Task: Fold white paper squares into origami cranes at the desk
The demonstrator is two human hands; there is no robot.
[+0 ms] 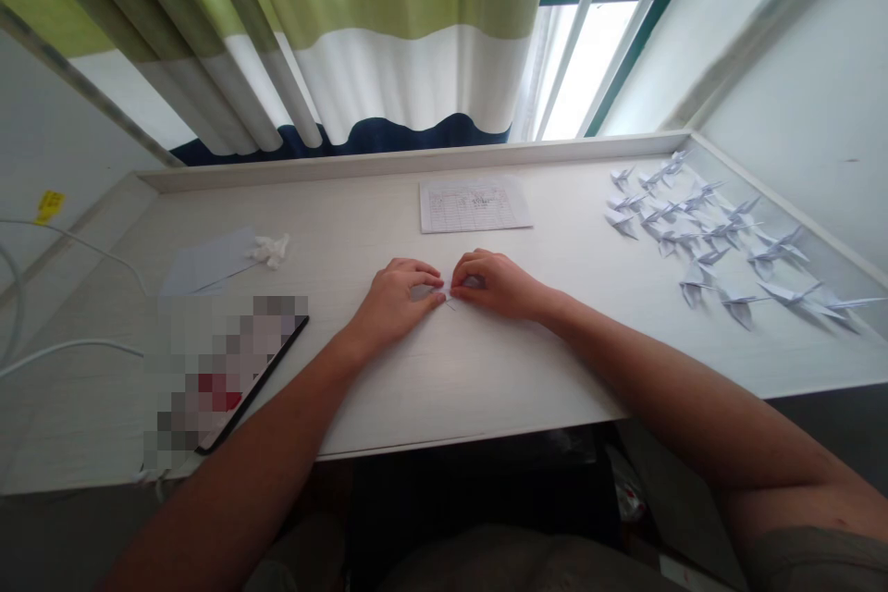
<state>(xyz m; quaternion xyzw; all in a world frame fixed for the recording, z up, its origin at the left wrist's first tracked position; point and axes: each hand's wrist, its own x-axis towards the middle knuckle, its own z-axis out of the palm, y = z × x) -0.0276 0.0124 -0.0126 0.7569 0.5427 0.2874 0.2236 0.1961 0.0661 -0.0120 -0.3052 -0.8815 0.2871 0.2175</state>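
Between my fingertips, just above or on the white desk (388, 407), is a small folded white paper (449, 299); most of it is hidden by the fingers. My left hand (400, 293) pinches its left side with thumb and fingers. From the other side, my right hand (494, 284) pinches it too, the two sets of fingertips almost meeting. Several folded white paper cranes (721, 227) stand in loose rows at the desk's right end, well away from both hands.
A printed sheet with a table (475, 205) lies behind my hands. To the left are plain white paper (208, 261), a crumpled tissue (269, 251) and a dark-edged tablet-like device (256, 379) with a blurred surface. White cables (76, 344) run in from the left. A curtain (409, 37) hangs behind.
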